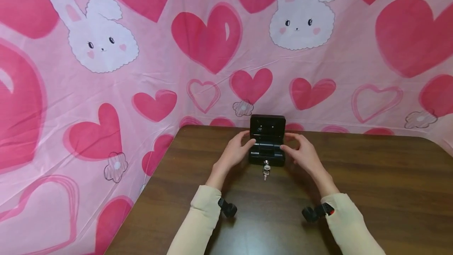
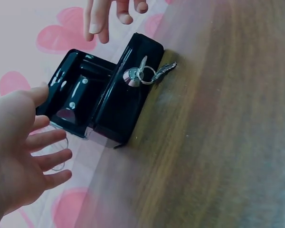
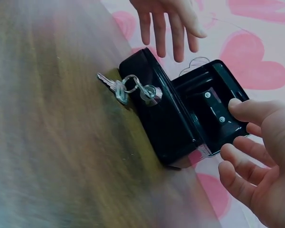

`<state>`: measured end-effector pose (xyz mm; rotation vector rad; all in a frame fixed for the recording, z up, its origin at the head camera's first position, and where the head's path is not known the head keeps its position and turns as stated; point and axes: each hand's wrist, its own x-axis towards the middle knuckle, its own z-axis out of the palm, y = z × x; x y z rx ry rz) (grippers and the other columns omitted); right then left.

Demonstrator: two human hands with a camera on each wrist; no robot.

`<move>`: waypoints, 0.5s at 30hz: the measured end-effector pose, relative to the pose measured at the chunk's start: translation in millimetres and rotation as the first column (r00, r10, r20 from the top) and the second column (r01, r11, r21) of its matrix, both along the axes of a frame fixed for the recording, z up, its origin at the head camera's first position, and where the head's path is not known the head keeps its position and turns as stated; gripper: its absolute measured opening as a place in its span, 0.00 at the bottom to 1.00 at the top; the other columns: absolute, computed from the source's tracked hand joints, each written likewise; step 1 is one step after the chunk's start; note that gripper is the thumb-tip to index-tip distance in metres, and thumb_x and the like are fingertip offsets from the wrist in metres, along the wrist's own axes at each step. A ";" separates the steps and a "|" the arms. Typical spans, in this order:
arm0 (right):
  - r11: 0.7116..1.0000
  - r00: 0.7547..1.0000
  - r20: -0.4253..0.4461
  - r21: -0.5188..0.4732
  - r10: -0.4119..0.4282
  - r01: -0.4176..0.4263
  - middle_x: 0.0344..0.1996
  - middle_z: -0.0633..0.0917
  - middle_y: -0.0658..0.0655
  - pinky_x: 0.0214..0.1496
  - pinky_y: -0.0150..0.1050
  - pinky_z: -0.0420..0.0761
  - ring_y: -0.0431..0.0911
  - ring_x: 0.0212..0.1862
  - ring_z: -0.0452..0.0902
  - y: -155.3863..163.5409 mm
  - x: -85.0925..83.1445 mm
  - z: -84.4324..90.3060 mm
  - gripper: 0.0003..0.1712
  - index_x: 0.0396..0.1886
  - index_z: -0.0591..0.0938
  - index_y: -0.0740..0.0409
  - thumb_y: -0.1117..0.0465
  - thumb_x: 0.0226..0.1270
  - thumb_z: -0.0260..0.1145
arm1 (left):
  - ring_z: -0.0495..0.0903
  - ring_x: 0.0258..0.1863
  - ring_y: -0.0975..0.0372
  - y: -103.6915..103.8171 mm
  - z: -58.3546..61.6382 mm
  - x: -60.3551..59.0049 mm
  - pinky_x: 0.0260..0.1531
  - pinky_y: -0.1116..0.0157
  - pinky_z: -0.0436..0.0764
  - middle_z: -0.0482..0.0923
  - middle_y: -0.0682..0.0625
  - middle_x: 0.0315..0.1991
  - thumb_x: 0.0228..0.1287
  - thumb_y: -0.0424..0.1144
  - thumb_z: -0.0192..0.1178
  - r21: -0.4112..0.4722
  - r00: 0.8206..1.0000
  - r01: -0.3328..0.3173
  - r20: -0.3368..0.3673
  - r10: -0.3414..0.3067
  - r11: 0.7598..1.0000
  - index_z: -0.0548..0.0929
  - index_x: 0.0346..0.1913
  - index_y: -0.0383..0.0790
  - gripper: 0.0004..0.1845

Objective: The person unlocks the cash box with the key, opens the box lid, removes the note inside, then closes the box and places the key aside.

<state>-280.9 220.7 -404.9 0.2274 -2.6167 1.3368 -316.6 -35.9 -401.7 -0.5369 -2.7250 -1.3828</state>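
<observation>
A small black lockbox [image 1: 267, 145] [image 2: 109, 97] [image 3: 180, 111] stands at the far edge of the brown table [image 1: 354, 192], its lid raised upright. A key on a ring with a second key [image 1: 266, 169] [image 2: 142, 73] [image 3: 128, 88] sits in the front lock. My left hand [image 1: 236, 149] [image 2: 26, 147] hovers by the box's left side, fingers spread and straight, holding nothing. On the other side my right hand [image 1: 301, 150] [image 3: 256, 156] does the same, close to the box without gripping it.
A pink cloth with hearts and rabbits [image 1: 212, 50] hangs behind and to the left of the table. Black wrist camera mounts [image 1: 228, 209] show under both cream sleeves. Bare wood lies between my arms and to the right.
</observation>
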 end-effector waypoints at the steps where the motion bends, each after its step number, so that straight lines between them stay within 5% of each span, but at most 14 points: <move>1: 1.000 1.000 0.006 0.001 -0.003 0.003 0.59 0.75 0.65 0.24 0.39 0.81 0.50 0.29 0.77 -0.3 1.3 -2.0 0.35 0.68 0.71 0.57 0.48 0.67 0.69 | 0.71 0.69 0.53 -0.9 -1.2 1.0 0.70 0.53 0.68 0.72 0.44 0.69 0.73 0.58 0.53 -0.005 1.000 0.005 -0.001 -0.005 1.000 0.68 0.72 0.41 0.33; 15: 0.998 0.997 0.076 0.060 -0.003 -0.002 0.60 0.71 0.67 0.27 0.37 0.82 0.52 0.37 0.77 -7.6 7.0 -21.1 0.40 0.70 0.69 0.61 0.49 0.64 0.71 | 0.73 0.68 0.53 -7.8 -15.2 13.3 0.67 0.52 0.72 0.71 0.47 0.70 0.70 0.59 0.56 -0.075 0.996 0.057 0.066 -0.052 0.995 0.67 0.73 0.45 0.34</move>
